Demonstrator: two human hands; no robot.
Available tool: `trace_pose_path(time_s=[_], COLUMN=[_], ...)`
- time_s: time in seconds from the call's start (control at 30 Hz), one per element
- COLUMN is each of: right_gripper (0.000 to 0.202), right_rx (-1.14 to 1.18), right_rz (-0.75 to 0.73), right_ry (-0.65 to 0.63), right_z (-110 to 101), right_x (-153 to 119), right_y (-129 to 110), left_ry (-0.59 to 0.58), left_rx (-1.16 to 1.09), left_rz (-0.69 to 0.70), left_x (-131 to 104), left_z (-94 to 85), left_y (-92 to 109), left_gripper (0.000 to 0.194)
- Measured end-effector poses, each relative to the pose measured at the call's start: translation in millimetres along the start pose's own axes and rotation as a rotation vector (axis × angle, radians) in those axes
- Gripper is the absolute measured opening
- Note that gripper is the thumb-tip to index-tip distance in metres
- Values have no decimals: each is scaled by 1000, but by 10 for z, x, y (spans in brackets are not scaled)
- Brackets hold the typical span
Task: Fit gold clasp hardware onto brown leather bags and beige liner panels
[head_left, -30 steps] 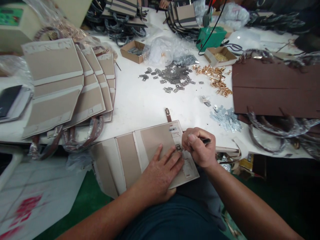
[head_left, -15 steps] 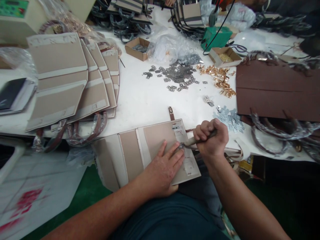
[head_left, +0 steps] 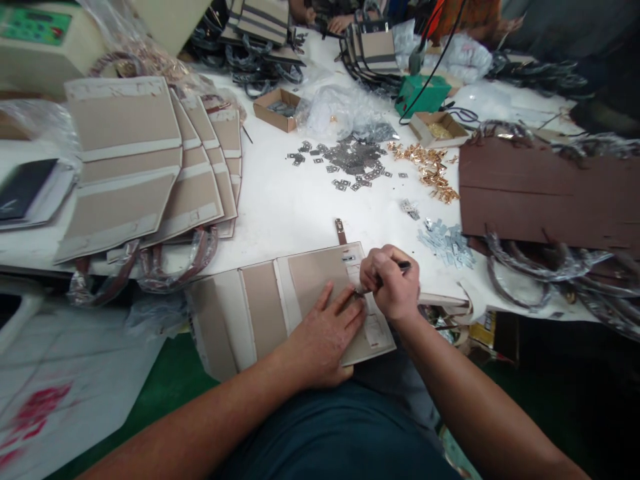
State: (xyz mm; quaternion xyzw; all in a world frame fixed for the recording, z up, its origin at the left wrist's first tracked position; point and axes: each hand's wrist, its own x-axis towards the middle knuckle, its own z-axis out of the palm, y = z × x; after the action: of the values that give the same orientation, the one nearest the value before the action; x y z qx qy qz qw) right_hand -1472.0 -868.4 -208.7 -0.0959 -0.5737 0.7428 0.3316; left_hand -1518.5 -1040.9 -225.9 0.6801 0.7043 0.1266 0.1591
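Note:
A beige-lined bag panel (head_left: 314, 273) lies across the table's front edge and my lap, with pale strips and a metal clasp strap (head_left: 341, 231) sticking out beyond its far edge. My left hand (head_left: 327, 340) has its fingers spread over the lining, and its thumb is at the near edge, holding the panel. Close beside those fingertips, my right hand (head_left: 393, 283) is closed round a slim hand tool (head_left: 404, 265). Only the tool's dark end shows; its tip and the spot under it are mostly hidden. A small metal piece (head_left: 349, 258) sits in the panel's pale strip.
Stacked beige panels (head_left: 125, 127) lie left, brown bags (head_left: 520, 187) right. Loose dark plates (head_left: 357, 157), gold fittings (head_left: 425, 167) and silver strips (head_left: 446, 243) cover the middle. Behind are small boxes (head_left: 277, 110) and a green device (head_left: 423, 93). Other people's hands (head_left: 340, 24) are at the far side.
My right hand has moved left and closer to the left hand, with its grip on the tool turned. The left hand stays on the panel. The view has shifted slightly.

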Motion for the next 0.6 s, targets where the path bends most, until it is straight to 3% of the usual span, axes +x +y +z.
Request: trace_pose_path(time_s=[0.1, 0.3, 0.47, 0.6], right_gripper=[46, 50, 49, 43], right_rx=[-189, -268, -314, -471], right_rz=[-20, -83, -66, -109], right_ry=[-122, -84, -138, -324], right_z=[34, 42, 125, 226], right_x=[-47, -105, -95, -91], right_y=[-84, -102, -94, -156], left_ry=[20, 48, 45, 81], left_rx=[-1, 9, 9, -21], left_rz=[-8, -7, 1, 3], left_x=[-23, -62, -81, -81], left_z=[20, 35, 33, 73], left_y=[9, 29, 27, 6], left_gripper=[96, 91, 88, 91])
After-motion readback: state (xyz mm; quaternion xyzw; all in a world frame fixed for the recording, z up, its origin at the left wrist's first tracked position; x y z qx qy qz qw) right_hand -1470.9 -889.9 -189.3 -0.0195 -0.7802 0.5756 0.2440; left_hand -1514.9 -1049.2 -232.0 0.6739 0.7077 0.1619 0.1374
